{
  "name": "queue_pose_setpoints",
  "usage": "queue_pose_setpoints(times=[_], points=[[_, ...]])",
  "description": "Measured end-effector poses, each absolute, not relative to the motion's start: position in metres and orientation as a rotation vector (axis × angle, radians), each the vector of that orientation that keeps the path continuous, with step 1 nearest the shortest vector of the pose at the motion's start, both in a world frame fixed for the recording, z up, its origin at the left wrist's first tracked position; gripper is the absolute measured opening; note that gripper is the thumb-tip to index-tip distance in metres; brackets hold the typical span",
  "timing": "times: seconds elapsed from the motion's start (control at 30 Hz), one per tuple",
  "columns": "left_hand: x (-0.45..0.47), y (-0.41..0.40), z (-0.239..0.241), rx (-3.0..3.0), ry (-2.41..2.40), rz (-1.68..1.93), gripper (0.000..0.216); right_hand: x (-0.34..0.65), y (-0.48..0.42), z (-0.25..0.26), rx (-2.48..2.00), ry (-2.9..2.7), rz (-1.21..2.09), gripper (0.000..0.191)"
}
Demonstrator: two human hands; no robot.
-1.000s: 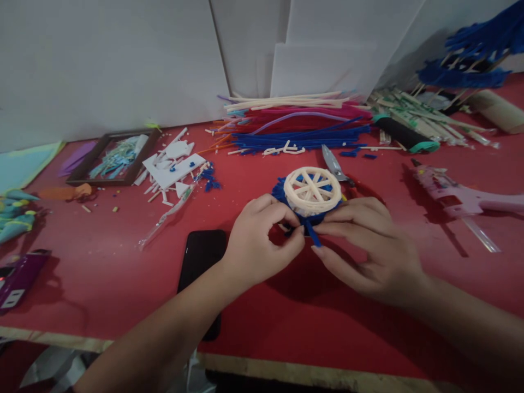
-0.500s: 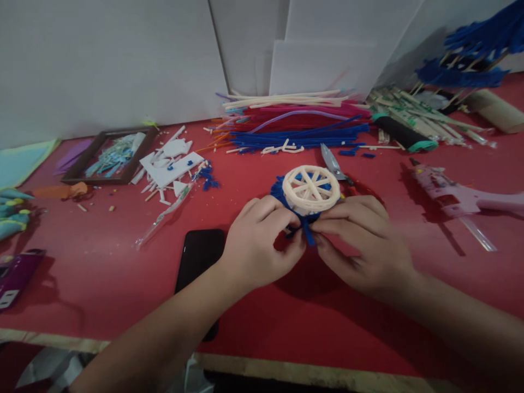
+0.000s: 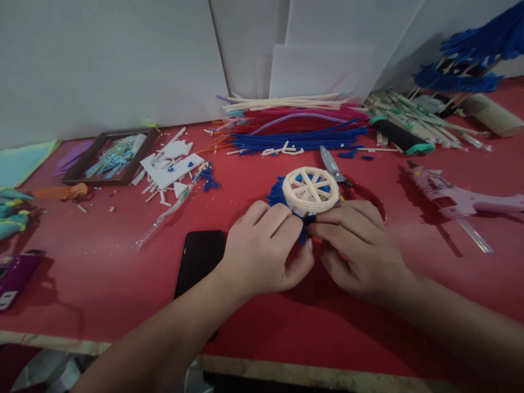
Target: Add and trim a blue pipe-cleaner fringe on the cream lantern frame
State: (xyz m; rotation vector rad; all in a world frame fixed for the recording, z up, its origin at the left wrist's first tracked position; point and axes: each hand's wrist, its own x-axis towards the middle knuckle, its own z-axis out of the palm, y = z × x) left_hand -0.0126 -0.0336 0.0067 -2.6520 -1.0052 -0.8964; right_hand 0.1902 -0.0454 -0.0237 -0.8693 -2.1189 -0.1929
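My left hand point(image 3: 264, 248) and my right hand point(image 3: 364, 248) meet at the near side of a small craft piece. On top of it is a cream spoked wheel point(image 3: 310, 190), tilted toward me. Beneath the wheel shows a blue fuzzy base point(image 3: 277, 192), partly covered by my fingers. Both hands are closed, pinching the base's near edge, where a short blue strip point(image 3: 303, 236) sticks down between them. Just beyond my right hand lie red-handled scissors point(image 3: 333, 164), their handles partly hidden by it.
A black phone point(image 3: 200, 256) lies by my left forearm. To the right rests a pink glue gun point(image 3: 454, 194). Bundled pipe cleaners point(image 3: 298, 139), a green-and-black handle point(image 3: 401, 135) and wrapped sticks point(image 3: 426, 117) are along the back. White scraps point(image 3: 174, 169) and a brown frame point(image 3: 73, 177) are left.
My left hand has shifted slightly right, its fingers curling further over the blue strip. Less of the strip shows now. The wheel has hardly moved, and more of the scissors' red handle is visible.
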Motion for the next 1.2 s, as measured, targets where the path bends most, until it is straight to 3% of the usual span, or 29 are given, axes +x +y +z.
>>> queue_pose_setpoints(times=[0.2,0.33,0.5,0.63,0.87,1.0,1.2], points=[[-0.014,-0.032,0.009,-2.691,-1.027,-0.924,0.021,0.210,-0.036,-0.006,-0.831,-2.159,-0.243,0.026],[-0.013,-0.033,0.007,-2.713,-1.113,-1.011,0.018,0.246,-0.006,-0.010,-1.275,-2.142,-0.336,0.004],[-0.011,-0.031,0.005,-2.672,-1.123,-1.039,0.016,0.284,0.036,-0.039,-1.501,-2.201,-0.331,0.058],[-0.012,-0.027,0.004,-2.647,-1.120,-1.068,0.015,0.297,0.042,-0.042,-1.566,-2.279,-0.315,0.070],[-0.014,-0.022,-0.001,-2.663,-1.155,-1.072,0.016,0.291,0.017,-0.042,-1.472,-2.292,-0.357,0.053],[-0.015,-0.022,-0.003,-2.664,-1.196,-1.095,0.015,0.285,0.012,-0.049,-1.392,-2.316,-0.263,0.053],[-0.015,-0.020,-0.002,-2.707,-1.170,-1.134,0.014,0.296,0.020,-0.055,-1.383,-2.286,-0.081,0.038]])
